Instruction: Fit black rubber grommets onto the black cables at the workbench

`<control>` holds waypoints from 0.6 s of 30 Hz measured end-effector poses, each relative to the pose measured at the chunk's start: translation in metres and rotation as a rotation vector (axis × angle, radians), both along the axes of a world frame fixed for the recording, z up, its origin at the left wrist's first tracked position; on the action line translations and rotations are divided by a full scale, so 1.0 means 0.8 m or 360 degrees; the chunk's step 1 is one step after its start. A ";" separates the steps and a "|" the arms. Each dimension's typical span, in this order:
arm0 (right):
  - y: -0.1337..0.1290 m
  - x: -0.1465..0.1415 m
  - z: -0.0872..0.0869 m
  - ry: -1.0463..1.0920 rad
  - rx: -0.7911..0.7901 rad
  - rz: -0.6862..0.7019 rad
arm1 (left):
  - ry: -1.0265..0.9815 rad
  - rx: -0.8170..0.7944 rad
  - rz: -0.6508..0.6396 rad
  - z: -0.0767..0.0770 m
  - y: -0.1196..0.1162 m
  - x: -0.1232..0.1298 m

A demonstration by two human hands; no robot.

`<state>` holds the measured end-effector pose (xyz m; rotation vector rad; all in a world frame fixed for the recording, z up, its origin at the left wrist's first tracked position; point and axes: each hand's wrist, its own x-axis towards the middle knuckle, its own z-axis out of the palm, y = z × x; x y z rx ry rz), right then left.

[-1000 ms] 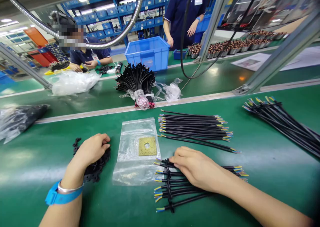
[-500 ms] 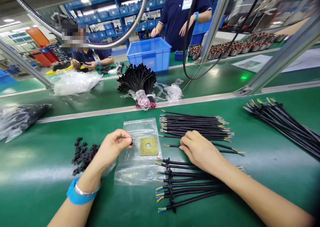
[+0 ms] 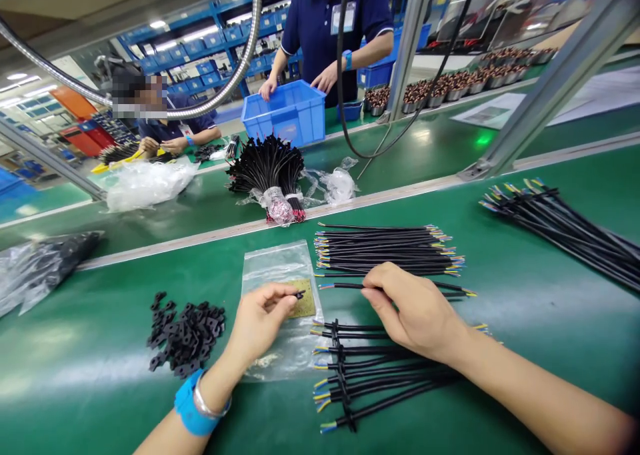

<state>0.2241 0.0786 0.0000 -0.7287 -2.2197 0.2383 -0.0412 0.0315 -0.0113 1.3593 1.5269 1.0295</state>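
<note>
Leaving wire tips point(image 3: 327, 286) free — the right hand point(image 3: 417, 311) pinched a slim black cable point(image 3: 349, 285); the left hand point(image 3: 261, 323) gripped a small black piece point(image 3: 299, 295).

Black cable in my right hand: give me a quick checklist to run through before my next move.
1. Right hand gripping the black cable: ok.
2. Left hand gripping a small black piece: ok.
3. Coloured wire ends uncovered, facing the piece: ok.
4. Piece on the cable: not ok, a gap shows.
5. Piece's hole lined up: cannot tell, too small.
</note>
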 end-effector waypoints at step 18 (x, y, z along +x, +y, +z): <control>-0.020 -0.014 -0.010 -0.0113 -0.0053 -0.0022 | 0.0154 0.0033 -0.0226 0.009 0.003 0.029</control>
